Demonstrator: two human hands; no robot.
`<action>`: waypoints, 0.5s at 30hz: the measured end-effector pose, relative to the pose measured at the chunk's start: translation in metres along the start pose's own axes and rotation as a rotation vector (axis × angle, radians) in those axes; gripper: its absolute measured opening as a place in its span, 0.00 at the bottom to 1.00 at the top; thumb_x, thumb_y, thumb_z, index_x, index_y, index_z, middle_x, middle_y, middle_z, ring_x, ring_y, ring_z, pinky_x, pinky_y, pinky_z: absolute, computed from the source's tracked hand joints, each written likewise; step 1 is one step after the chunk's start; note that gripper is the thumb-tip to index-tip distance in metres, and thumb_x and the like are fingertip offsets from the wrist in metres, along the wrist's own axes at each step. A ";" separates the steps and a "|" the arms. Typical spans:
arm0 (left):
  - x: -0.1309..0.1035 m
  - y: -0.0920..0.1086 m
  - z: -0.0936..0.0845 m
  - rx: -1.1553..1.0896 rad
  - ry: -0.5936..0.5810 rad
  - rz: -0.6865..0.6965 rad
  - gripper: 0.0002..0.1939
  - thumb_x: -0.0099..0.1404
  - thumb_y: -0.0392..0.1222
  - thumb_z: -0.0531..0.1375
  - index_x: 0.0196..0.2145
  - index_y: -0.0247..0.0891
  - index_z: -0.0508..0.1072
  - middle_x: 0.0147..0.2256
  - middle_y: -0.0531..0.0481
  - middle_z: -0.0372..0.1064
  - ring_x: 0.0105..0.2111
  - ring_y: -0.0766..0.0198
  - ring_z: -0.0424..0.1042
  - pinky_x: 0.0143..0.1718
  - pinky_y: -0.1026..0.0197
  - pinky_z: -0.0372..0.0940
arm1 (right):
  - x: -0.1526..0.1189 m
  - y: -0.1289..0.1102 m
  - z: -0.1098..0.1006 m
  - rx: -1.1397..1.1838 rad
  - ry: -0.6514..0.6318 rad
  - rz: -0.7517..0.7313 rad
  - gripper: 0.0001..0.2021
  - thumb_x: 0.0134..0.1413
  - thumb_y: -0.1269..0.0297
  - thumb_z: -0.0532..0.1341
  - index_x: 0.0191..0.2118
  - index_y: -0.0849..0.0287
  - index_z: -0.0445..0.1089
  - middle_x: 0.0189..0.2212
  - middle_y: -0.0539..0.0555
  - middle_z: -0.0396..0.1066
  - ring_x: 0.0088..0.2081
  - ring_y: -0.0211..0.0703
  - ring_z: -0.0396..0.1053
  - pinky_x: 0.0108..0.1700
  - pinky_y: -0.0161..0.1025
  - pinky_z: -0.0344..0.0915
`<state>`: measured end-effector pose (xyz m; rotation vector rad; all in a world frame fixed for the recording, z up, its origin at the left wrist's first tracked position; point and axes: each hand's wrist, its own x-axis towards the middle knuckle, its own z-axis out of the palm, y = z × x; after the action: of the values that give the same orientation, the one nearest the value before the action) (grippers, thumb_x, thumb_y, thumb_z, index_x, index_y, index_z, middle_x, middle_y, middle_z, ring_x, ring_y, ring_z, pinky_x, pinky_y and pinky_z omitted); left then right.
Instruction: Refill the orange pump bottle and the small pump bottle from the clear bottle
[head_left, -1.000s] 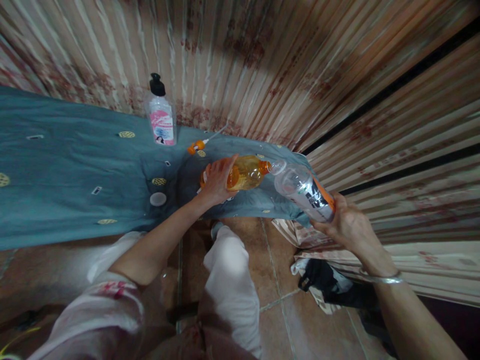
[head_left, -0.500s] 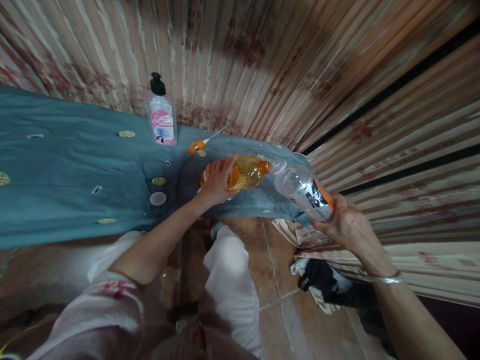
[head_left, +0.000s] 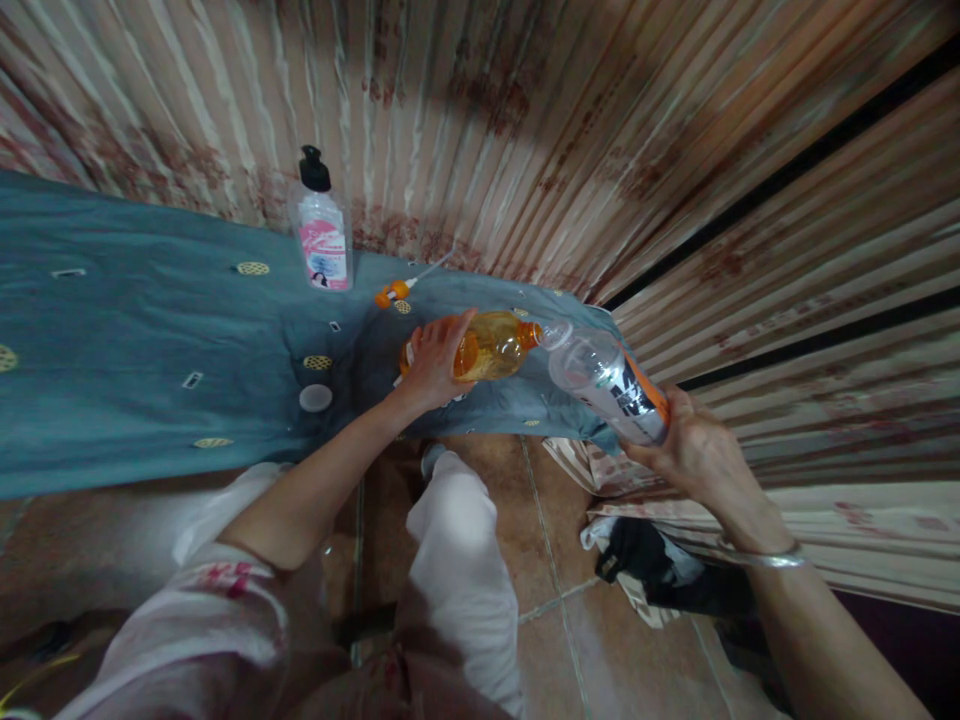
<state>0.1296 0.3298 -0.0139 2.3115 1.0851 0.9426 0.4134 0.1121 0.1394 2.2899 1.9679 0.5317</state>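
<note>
My left hand [head_left: 435, 360] is wrapped round an orange see-through bottle [head_left: 499, 345], which lies tilted with its neck to the right. My right hand [head_left: 694, 445] grips the base of a clear plastic bottle [head_left: 600, 375] with an orange and black label. The mouths of the two bottles meet, or nearly so; whether one sits inside the other I cannot tell. Behind the orange bottle, an orange pump top [head_left: 392, 293] with a thin tube lies on the teal cloth [head_left: 150, 330]. A round white cap [head_left: 316, 398] rests left of my left forearm.
A clear pump bottle [head_left: 325, 235] with a black top and pink label stands at the back, against a pleated curtain [head_left: 420, 120]. Dark and white cloth items [head_left: 660, 565] lie low at the right. Tiled floor [head_left: 540, 540] shows below the cloth's front edge.
</note>
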 end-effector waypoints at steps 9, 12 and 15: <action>0.000 -0.001 0.001 -0.006 0.020 0.014 0.56 0.53 0.43 0.73 0.74 0.44 0.51 0.65 0.35 0.64 0.62 0.37 0.65 0.66 0.35 0.55 | -0.001 0.001 0.000 -0.009 0.031 -0.022 0.36 0.54 0.43 0.62 0.60 0.68 0.66 0.36 0.64 0.76 0.33 0.57 0.73 0.35 0.46 0.70; 0.000 -0.001 0.000 -0.007 0.013 0.014 0.57 0.52 0.43 0.73 0.74 0.44 0.51 0.65 0.35 0.64 0.63 0.37 0.65 0.66 0.36 0.55 | 0.000 0.001 0.000 -0.006 0.022 -0.016 0.36 0.54 0.43 0.62 0.59 0.68 0.66 0.36 0.64 0.76 0.33 0.57 0.73 0.34 0.46 0.70; 0.000 0.000 0.000 -0.008 0.005 0.005 0.57 0.52 0.43 0.73 0.74 0.44 0.51 0.66 0.35 0.64 0.63 0.37 0.64 0.67 0.36 0.54 | 0.000 0.001 0.000 -0.004 0.017 -0.011 0.36 0.54 0.43 0.62 0.60 0.68 0.65 0.37 0.64 0.76 0.34 0.57 0.74 0.34 0.46 0.69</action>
<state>0.1296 0.3300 -0.0142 2.3077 1.0764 0.9531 0.4139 0.1121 0.1399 2.2787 1.9837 0.5548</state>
